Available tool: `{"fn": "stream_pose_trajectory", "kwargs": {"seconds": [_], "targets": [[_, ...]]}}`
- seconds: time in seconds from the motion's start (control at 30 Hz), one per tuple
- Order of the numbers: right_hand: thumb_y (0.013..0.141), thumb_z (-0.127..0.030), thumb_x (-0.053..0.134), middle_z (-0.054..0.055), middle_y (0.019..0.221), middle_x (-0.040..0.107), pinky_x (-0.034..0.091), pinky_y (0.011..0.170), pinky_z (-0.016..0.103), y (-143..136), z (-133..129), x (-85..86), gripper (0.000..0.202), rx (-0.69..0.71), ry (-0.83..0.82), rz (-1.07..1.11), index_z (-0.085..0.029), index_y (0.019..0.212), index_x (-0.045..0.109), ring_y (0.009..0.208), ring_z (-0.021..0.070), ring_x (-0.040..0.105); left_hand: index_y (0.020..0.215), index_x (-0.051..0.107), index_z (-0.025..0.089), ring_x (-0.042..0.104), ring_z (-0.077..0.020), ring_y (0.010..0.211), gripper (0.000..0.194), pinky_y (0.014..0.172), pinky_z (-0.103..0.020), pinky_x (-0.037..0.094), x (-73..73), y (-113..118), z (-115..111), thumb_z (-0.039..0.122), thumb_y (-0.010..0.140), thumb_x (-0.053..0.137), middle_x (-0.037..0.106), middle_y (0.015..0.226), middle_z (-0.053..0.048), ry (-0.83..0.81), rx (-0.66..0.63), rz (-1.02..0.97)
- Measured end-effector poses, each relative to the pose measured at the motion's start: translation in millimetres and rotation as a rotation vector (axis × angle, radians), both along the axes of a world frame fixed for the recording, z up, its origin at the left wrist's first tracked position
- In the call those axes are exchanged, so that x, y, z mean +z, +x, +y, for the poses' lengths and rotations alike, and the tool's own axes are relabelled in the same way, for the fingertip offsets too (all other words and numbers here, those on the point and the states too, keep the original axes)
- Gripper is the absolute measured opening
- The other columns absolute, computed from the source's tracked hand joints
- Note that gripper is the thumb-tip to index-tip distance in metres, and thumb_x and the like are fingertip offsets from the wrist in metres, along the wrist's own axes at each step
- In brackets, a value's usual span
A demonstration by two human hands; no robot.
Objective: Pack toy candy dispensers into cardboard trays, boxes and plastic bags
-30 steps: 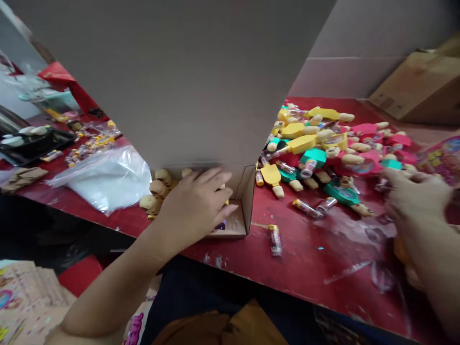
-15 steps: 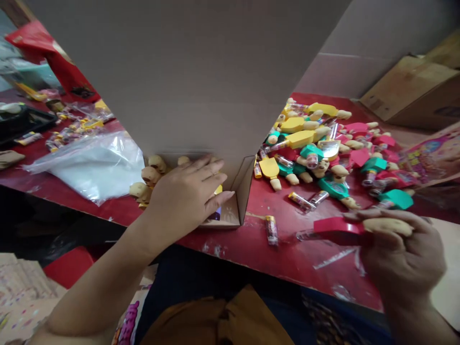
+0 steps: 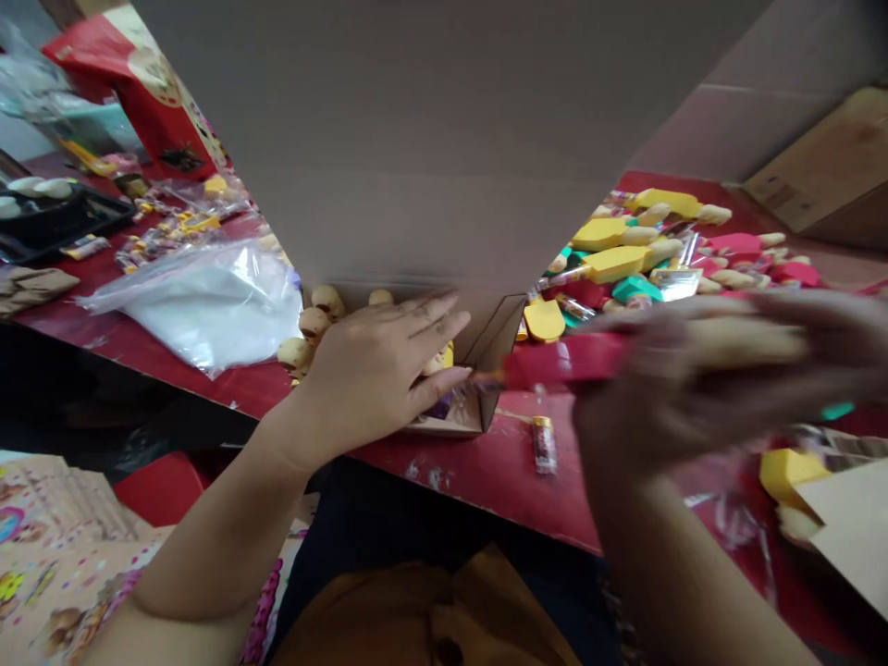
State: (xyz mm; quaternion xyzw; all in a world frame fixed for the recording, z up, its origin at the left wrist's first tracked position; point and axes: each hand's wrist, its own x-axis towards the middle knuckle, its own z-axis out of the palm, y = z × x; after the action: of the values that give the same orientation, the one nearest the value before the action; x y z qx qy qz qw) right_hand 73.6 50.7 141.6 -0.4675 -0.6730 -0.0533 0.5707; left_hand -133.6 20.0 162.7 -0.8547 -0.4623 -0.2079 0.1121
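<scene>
My left hand (image 3: 388, 361) lies with its fingers stretched over an open cardboard box (image 3: 478, 421). Beige animal-head figures (image 3: 315, 324) show at the box's left end, and something yellow and purple peeks out below my fingers. Gripped by its beige handle, a pink paddle-shaped toy (image 3: 565, 361) is in my right hand (image 3: 680, 370), blurred by motion. Its clear tip points left, near the box's right wall and my left thumb. A small candy tube (image 3: 545, 444) with a yellow cap lies on the red table between the box and my right arm.
Behind the box its tall lid (image 3: 444, 139) blocks the view. Yellow, green and pink paddle toys (image 3: 617, 264) are heaped at the right. Clear plastic bags (image 3: 208, 301) lie at the left, near a black tray (image 3: 62, 222). A carton (image 3: 819, 166) stands at far right.
My right hand has carried the pink toy left and up, to beside the box. My left hand stays over the box. The whole view has shifted a little to the left.
</scene>
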Motion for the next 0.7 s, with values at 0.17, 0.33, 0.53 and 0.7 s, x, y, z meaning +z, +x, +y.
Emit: {"fn": "stream_pose_trajectory", "kwargs": {"seconds": [0.17,0.33,0.53,0.7], "targets": [[0.083,-0.014,0.051,-0.002,0.065,0.05,0.042,0.056,0.026,-47,24,-26.4,0.012,0.292,0.23,-0.069,-0.021,0.075,0.046,0.059,0.0129,0.05,0.124,0.052,0.012,0.052,-0.0194,0.12,0.042,0.1,-0.032,0.041,0.5,2,0,0.036,0.091,0.043,0.053,0.131,-0.008,-0.057,0.009,-0.027],[0.08,-0.013,0.051,-0.002,0.064,0.047,0.04,0.052,0.026,-37,32,-23.5,0.013,0.355,0.131,-0.199,-0.022,0.074,0.044,0.056,0.0125,0.047,0.125,0.051,0.011,0.05,-0.0202,0.122,0.043,0.101,-0.033,0.04,0.8,3,1,0.035,0.091,0.043,0.052,0.133,-0.009,-0.084,0.017,-0.035],[0.085,-0.016,0.047,0.0,0.076,0.049,0.045,0.06,0.029,-42,42,-28.2,0.011,0.288,0.159,-0.249,-0.022,0.092,0.041,0.068,0.0149,0.05,0.125,0.052,0.012,0.051,-0.021,0.121,0.043,0.102,-0.035,0.041,2.5,2,2,0.036,0.092,0.041,0.052,0.132,-0.008,-0.084,0.009,-0.015],[0.089,-0.018,0.041,0.001,0.071,0.049,0.046,0.061,0.03,-41,48,-38.3,0.004,0.285,0.209,-0.404,-0.021,0.089,0.039,0.067,0.017,0.049,0.123,0.054,0.012,0.056,-0.0247,0.114,0.045,0.093,-0.039,0.048,0.2,-2,6,0.039,0.092,0.036,0.056,0.127,-0.01,0.002,0.0,0.001]]}}
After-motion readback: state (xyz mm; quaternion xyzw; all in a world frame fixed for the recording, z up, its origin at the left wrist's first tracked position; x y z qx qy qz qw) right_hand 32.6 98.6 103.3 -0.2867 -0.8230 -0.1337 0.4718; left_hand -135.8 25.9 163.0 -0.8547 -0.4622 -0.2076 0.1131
